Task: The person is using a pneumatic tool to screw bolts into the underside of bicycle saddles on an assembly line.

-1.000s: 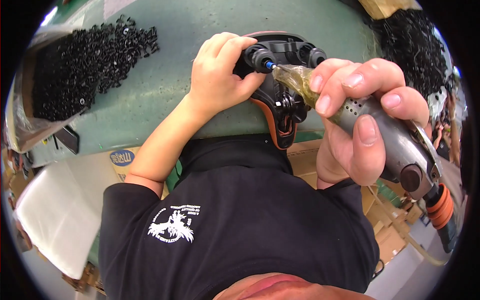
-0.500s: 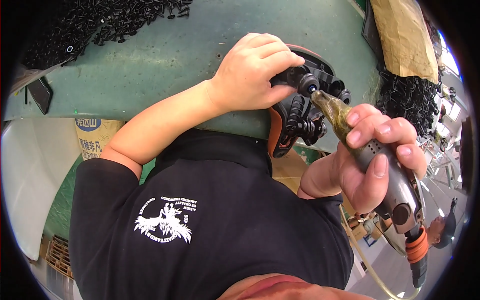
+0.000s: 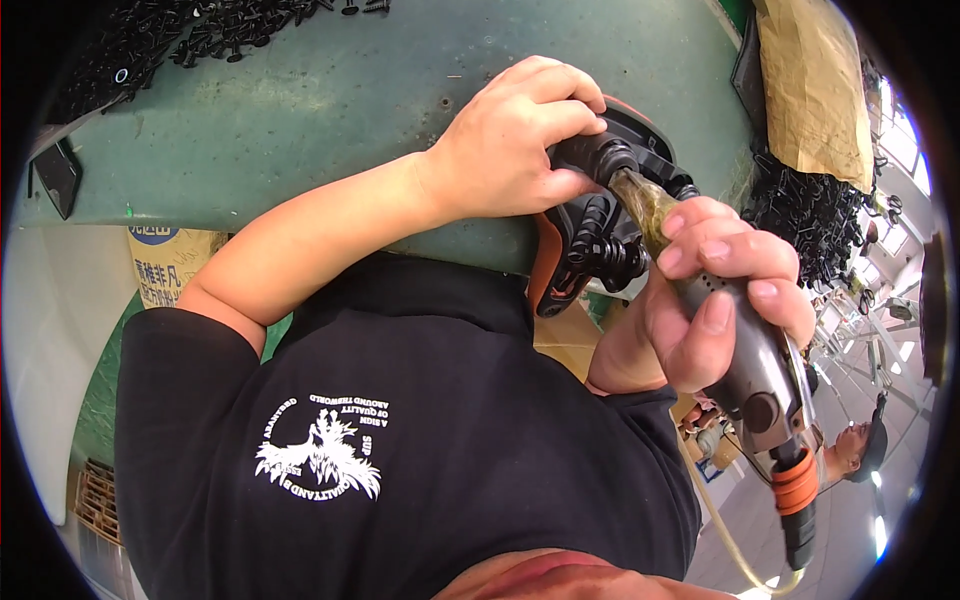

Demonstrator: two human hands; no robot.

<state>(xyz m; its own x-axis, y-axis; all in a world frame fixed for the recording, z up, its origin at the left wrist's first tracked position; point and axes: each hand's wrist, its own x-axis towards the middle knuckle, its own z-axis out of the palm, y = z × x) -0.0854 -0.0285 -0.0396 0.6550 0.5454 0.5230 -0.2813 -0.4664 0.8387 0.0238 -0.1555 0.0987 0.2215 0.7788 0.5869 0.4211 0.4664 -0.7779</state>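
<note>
My left hand [image 3: 515, 140] grips a black and orange plastic part [image 3: 590, 240] at the near edge of the green table [image 3: 320, 100]. My right hand [image 3: 715, 295] is closed around a grey pneumatic screwdriver [image 3: 745, 360]. Its tip, under a yellowish clear sleeve [image 3: 640, 200], presses into the top of the part right beside my left thumb. An orange fitting [image 3: 795, 490] and a clear hose [image 3: 725, 540] hang from the tool's rear end. My black shirt [image 3: 400, 430] with a white print fills the lower picture.
Several small black parts [image 3: 170, 40] lie piled at the table's far left, and another black pile [image 3: 810, 215] sits at the right under brown paper [image 3: 815, 90]. A cardboard box [image 3: 165, 265] stands below the table's left edge. Another person [image 3: 855, 450] is at lower right.
The view has shifted, so table and part sit further right and closer. Both hands keep their hold; the tool's tip stays on the part.
</note>
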